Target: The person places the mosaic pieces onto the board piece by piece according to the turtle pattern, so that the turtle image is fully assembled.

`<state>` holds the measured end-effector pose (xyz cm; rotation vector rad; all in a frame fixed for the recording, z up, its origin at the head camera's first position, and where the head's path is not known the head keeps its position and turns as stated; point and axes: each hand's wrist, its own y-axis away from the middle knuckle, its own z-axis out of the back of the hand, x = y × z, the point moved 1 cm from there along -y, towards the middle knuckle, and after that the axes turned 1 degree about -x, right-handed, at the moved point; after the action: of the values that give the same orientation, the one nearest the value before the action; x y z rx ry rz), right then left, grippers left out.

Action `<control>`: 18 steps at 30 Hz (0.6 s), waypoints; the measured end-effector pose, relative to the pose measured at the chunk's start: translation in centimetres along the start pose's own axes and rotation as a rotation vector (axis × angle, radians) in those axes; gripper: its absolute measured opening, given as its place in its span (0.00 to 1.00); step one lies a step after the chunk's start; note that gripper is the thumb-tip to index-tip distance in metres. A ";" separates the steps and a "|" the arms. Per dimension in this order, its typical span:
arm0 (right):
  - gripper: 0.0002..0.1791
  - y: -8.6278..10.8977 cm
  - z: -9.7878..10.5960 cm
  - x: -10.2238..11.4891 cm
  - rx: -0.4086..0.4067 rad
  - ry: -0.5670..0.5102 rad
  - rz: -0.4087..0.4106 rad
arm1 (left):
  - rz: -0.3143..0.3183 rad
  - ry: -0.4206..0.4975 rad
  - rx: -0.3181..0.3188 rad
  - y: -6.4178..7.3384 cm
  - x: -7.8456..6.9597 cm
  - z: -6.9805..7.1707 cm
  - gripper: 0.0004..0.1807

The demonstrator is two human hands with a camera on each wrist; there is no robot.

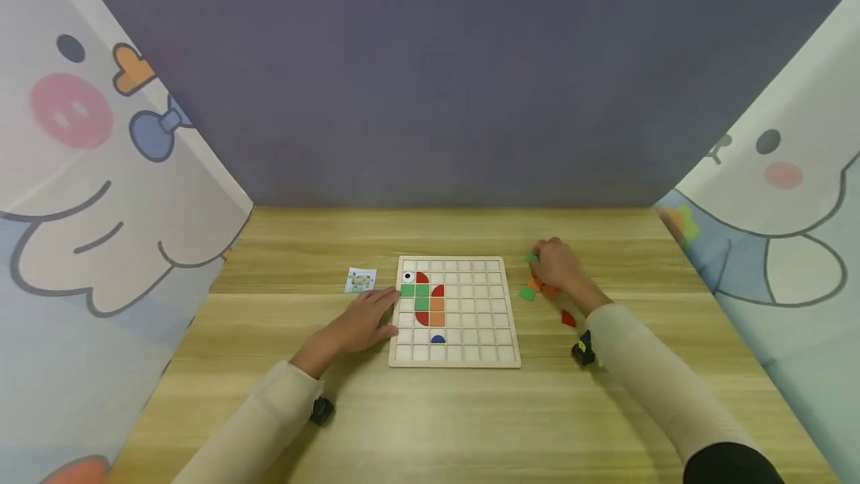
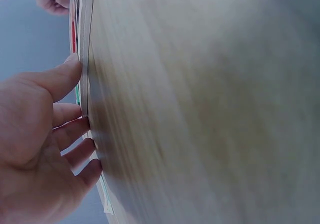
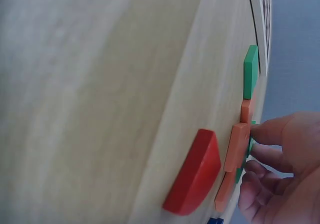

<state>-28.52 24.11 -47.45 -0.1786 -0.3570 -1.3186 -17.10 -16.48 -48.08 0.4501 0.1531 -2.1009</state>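
Note:
My left hand (image 1: pixel 363 320) rests at the left edge of a square wooden grid board (image 1: pixel 477 320), fingers extended and fingertips at its rim. On the board lie green squares (image 1: pixel 422 303), orange squares (image 1: pixel 437 319), red quarter-round tiles (image 1: pixel 422 318), a white eye tile (image 1: pixel 408 276) and a blue half-round tile (image 1: pixel 438 339). My right hand (image 1: pixel 559 266) reaches, fingers bent, into a small pile of loose tiles right of the board. Its thumb and forefinger are right at a green tile (image 1: pixel 532 258); I cannot tell whether they pinch it. Orange tiles (image 3: pixel 236 146) lie beneath the fingers.
A small printed picture card (image 1: pixel 360 280) lies left of the board. A loose red tile (image 3: pixel 195 174) and a green tile (image 3: pixel 251 72) lie around the pile, and a bit of blue (image 3: pixel 215 220) shows beside it. A grey panel (image 1: pixel 457 95) stands behind the wooden table (image 1: pixel 457 424).

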 end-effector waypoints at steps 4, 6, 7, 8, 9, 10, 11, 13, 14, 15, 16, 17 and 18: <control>0.16 -0.2 0.2 0.0 0.011 -0.004 -0.009 | 0.004 -0.008 0.010 -0.1 -0.2 0.2 0.38; 0.14 -0.2 0.3 0.1 0.017 -0.022 -0.015 | 0.015 -0.005 0.022 -0.1 -0.3 0.3 0.38; 0.13 -0.2 0.3 0.2 0.018 -0.031 -0.018 | 0.021 -0.001 0.026 -0.1 -0.3 0.3 0.37; 0.13 -0.2 0.3 0.2 0.020 -0.041 -0.016 | 0.027 0.004 0.029 -0.1 -0.3 0.3 0.37; 0.14 -0.1 0.3 0.3 0.017 -0.057 -0.011 | 0.032 0.008 0.032 0.0 -0.3 0.4 0.37; 0.15 0.0 0.3 0.4 0.012 -0.071 -0.001 | 0.034 0.008 0.034 0.0 -0.3 0.4 0.37; 0.15 0.0 0.3 0.5 0.001 -0.089 0.008 | 0.035 0.010 0.034 0.0 -0.4 0.4 0.37; 0.16 0.2 0.4 0.7 -0.024 -0.126 0.039 | 0.031 0.005 0.030 -0.1 -0.3 0.3 0.37; 0.17 0.3 0.4 0.8 -0.038 -0.146 0.054 | 0.027 0.001 0.027 -0.2 -0.3 0.3 0.37; 0.17 0.3 0.4 1.0 -0.053 -0.168 0.069 | 0.027 -0.003 0.028 -0.2 -0.3 0.3 0.37; 0.16 0.3 0.4 1.1 -0.064 -0.184 0.086 | 0.029 -0.004 0.030 -0.3 -0.3 0.3 0.37; 0.16 0.4 0.3 1.3 -0.076 -0.199 0.100 | 0.032 -0.002 0.032 -0.3 -0.3 0.2 0.38; 0.16 0.4 0.3 1.5 -0.081 -0.212 0.110 | 0.034 -0.002 0.035 -0.3 -0.3 0.2 0.38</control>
<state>-27.88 22.96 -46.62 -0.4027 -0.4668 -1.2087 -17.28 -16.18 -47.80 0.4682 0.1071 -2.0734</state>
